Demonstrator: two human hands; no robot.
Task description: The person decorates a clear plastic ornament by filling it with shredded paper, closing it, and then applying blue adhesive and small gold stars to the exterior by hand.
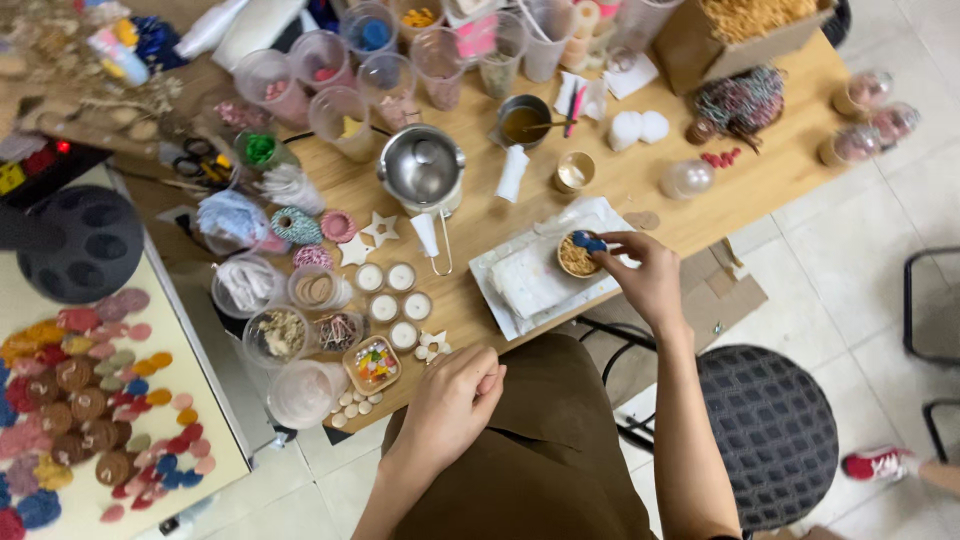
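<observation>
Head view, right hand (645, 275) pinched a small blue piece (588, 242) over a round wooden cup (577, 257) of tan shreds, on a white tray (500, 275), left hand (452, 398) curled loosely closed at the wooden table (600, 190) edge, shiny metal pot (422, 168) behind.

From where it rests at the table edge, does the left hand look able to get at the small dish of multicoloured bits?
Probably yes. The left hand lies loosely closed at the table edge, with the dish of multicoloured bits just beside it. Only small white pieces lie nearby, and nothing stands between.
</observation>
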